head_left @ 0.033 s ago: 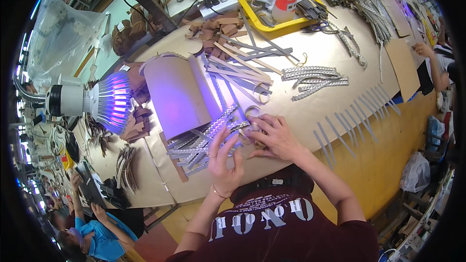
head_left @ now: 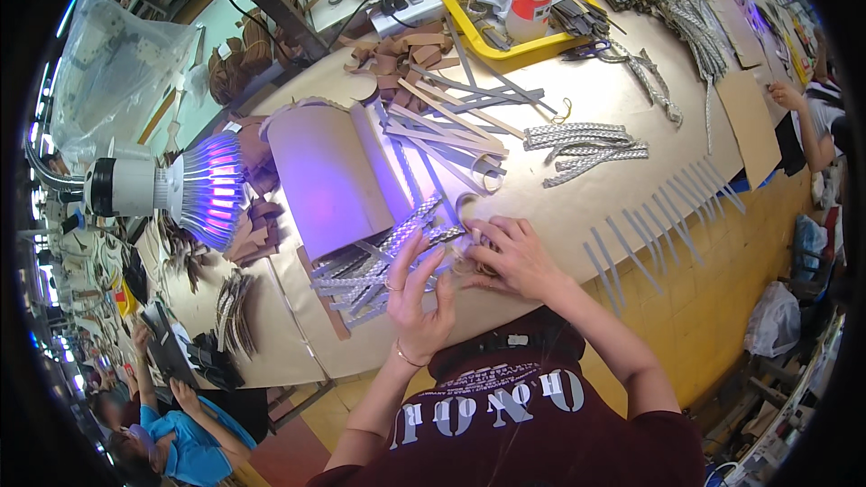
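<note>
Both hands work on one shiny braided strap [head_left: 410, 233]: the left hand [head_left: 417, 293] pinches its end while the right hand [head_left: 512, 257], at 3 o'clock, presses flat beside it.

The one view comes from the person's head, looking steeply down and close on the table [head_left: 622, 216] in front of the chest. Both forearms enter from the lower edge. The fisheye bends the table's edges toward the rim.
</note>
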Demonstrator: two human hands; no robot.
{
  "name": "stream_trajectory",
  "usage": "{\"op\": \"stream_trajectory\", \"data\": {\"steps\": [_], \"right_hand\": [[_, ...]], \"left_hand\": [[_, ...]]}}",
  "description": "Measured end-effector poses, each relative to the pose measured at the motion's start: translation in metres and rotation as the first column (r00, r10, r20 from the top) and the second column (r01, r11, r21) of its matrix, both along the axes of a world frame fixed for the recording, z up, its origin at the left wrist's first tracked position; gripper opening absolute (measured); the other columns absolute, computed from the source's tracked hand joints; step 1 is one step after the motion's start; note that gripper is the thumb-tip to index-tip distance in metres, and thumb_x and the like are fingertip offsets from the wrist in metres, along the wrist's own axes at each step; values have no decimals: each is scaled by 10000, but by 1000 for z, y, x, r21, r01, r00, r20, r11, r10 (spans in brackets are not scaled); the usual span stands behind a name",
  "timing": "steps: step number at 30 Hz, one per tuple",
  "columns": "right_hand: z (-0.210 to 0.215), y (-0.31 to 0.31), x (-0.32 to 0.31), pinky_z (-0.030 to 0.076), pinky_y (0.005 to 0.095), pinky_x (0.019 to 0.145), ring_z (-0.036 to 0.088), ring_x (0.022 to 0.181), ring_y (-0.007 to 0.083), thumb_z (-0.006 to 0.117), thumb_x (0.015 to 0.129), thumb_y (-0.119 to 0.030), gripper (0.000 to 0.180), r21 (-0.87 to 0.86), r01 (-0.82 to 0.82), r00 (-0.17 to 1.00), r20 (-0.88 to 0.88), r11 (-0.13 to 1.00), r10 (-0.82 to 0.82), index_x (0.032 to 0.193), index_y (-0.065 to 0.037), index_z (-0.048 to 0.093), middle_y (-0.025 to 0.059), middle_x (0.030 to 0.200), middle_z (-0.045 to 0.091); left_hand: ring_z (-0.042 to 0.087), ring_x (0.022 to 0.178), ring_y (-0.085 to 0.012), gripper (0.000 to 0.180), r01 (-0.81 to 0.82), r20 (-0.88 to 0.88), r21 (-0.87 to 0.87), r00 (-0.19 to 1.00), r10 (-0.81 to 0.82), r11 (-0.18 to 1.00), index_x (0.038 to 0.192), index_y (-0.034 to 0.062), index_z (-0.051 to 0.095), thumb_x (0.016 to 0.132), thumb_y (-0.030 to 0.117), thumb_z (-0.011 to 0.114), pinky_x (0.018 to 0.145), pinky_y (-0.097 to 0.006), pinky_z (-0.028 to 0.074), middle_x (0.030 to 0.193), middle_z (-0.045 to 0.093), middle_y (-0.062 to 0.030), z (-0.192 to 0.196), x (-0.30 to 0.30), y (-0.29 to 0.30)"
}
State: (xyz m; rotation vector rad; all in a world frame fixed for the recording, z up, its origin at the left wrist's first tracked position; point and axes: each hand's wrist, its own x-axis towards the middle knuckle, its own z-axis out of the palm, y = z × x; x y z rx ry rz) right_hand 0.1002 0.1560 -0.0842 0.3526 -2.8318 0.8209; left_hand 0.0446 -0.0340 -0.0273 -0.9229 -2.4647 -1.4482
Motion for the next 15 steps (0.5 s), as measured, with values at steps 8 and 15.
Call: {"op": "stream_trajectory", "data": {"steps": [8,15], "right_hand": [[-8,4,-1,512,384,592,635,661,288,745,786,-143,221,-435,346,895,-115,831,-432,946,-73,609,117,826,626],[-5,7,-37,533,410,573,647,638,311,692,833,-148,405,-46,504,864,33,863,-503,1199,-55,547,135,782,611]], "left_hand": [[659,1074,-310,243,19,-32,42,999,-18,999,1089,9,686,848,-26,674,926,-389,514,1234,641,-193,-4,-19,14],[691,988,-298,215,4,-66,38,998,-2,999,1031,9,710,829,-59,681,868,-360,537,1141,695,-169,-5,-21,24]]}}
